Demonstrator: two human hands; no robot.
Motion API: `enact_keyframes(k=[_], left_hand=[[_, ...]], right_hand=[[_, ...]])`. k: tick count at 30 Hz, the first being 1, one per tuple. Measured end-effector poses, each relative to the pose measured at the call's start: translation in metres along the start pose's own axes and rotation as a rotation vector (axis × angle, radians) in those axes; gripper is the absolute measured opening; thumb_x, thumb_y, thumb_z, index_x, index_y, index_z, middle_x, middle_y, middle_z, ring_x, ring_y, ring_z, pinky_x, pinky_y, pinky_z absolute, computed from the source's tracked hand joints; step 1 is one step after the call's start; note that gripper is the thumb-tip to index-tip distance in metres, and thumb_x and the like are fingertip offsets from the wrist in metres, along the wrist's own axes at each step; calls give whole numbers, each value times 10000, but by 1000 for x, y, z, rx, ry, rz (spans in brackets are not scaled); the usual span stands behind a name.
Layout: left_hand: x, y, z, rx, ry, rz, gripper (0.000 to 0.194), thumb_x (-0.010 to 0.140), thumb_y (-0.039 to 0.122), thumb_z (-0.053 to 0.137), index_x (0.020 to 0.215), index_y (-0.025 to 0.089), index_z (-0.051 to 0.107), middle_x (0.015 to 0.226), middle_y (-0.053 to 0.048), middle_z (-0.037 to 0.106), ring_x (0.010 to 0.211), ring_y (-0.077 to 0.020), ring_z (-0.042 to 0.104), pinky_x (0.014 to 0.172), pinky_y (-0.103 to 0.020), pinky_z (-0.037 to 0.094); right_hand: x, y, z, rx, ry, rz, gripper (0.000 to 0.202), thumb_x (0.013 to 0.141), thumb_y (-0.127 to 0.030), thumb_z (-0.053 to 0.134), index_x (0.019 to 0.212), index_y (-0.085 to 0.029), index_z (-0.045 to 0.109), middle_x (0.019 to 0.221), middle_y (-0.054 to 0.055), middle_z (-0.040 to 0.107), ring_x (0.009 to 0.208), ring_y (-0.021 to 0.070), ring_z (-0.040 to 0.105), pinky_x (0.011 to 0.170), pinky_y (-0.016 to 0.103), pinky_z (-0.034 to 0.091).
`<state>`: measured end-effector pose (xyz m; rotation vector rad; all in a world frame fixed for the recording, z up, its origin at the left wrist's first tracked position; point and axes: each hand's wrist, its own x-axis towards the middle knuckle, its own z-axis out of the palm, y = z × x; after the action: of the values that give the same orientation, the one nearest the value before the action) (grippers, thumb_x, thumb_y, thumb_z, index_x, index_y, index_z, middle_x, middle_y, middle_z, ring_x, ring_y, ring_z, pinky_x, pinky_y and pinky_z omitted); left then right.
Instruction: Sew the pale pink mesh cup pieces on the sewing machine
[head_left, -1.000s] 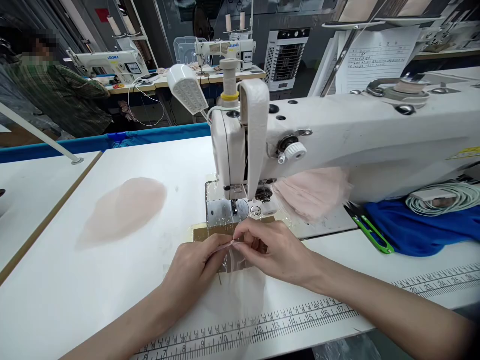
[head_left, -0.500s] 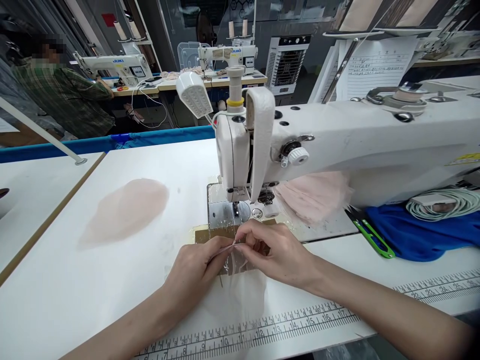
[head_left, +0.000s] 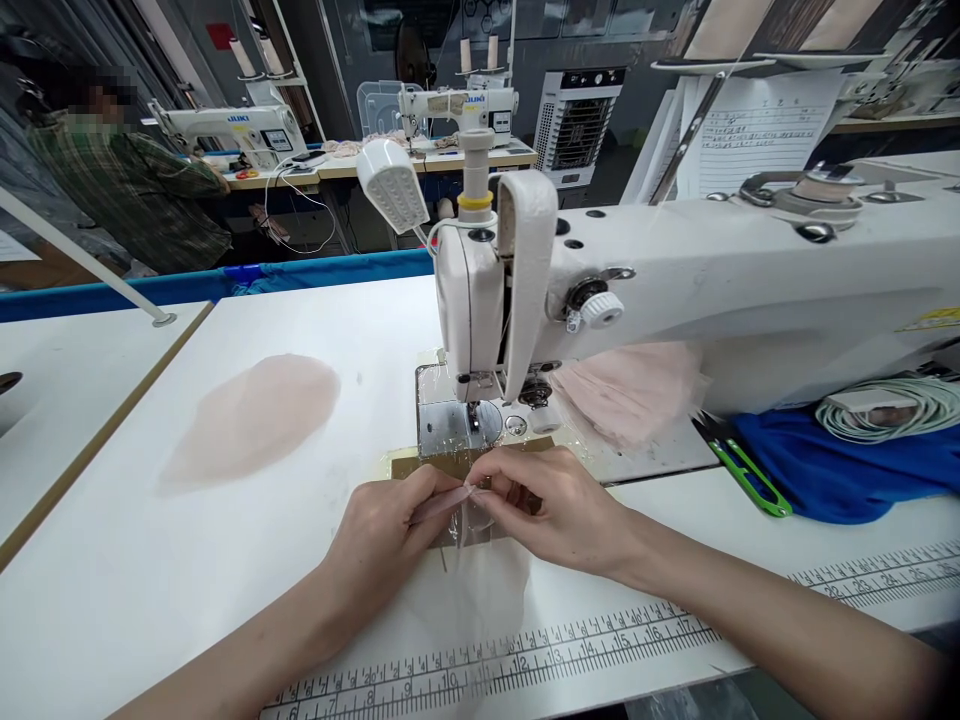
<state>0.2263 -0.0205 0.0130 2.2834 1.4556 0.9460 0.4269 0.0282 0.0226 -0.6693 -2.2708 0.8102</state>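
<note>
Just in front of the needle area of a white sewing machine (head_left: 472, 300), both hands pinch a thin, sheer pale pink fabric piece (head_left: 442, 503). My left hand (head_left: 390, 515) is closed on its folded edge, thumb and fingers pressed together. My right hand (head_left: 544, 500) pinches the same edge at its tip, close to the left fingertips. The rest of the fabric hangs toward me over the table, nearly see-through. Under the hands is a brown taped patch (head_left: 487, 540) by the metal needle plate (head_left: 442, 425).
A pink petal-shaped fabric piece (head_left: 255, 420) lies at left. Stacked pink pieces (head_left: 626, 390) sit behind the needle. Green thread snips (head_left: 750, 475), blue cloth (head_left: 795, 470) and a coiled cord (head_left: 870, 408) lie right. A ruler strip (head_left: 555, 655) runs along the front. A person (head_left: 127, 180) sits back left.
The folded fabric edge between my hands has turned, showing more of its flat side. My hands stay almost in the same place; the view has shifted very slightly.
</note>
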Motion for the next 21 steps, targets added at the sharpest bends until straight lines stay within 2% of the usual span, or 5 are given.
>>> enact_keyframes(k=[3, 8, 14, 17, 21], left_hand=[[1, 1, -1, 37, 54, 63, 230, 954, 326, 481, 791, 195, 578, 547, 76, 594, 404, -51, 494, 402, -157, 355], [2, 3, 0, 27, 93, 159, 167, 965, 270, 466, 1047, 183, 582, 684, 37, 694, 502, -63, 606, 474, -150, 456], [-4, 9, 0, -10, 94, 203, 73, 921, 215, 543, 901, 174, 600, 674, 22, 694, 533, -82, 614, 501, -177, 460], [-2, 15, -2, -113, -2, 71, 133, 920, 253, 537, 827, 195, 612, 575, 60, 635, 449, -69, 529, 444, -176, 401], [5, 13, 3, -51, -168, -139, 227, 880, 295, 583, 670, 217, 620, 445, 83, 503, 383, -78, 389, 393, -205, 297]], right_hand=[[0, 1, 0, -20, 19, -101, 135, 901, -146, 518, 980, -139, 627, 653, -33, 600, 520, 59, 504, 480, 174, 413], [-2, 2, -4, -271, 142, -390, 111, 906, -101, 529, 932, -114, 636, 663, -12, 646, 521, 66, 522, 458, 186, 423], [-5, -4, -17, -603, 169, -779, 110, 845, -47, 574, 884, -81, 671, 538, -20, 598, 458, 93, 505, 398, 235, 377], [-4, -5, -20, -475, 149, -639, 93, 875, -90, 574, 863, -119, 661, 531, -43, 589, 448, 73, 499, 405, 214, 371], [0, 2, -14, -137, -44, -106, 122, 916, -166, 547, 865, -158, 657, 661, -38, 644, 532, 53, 537, 508, 178, 420]])
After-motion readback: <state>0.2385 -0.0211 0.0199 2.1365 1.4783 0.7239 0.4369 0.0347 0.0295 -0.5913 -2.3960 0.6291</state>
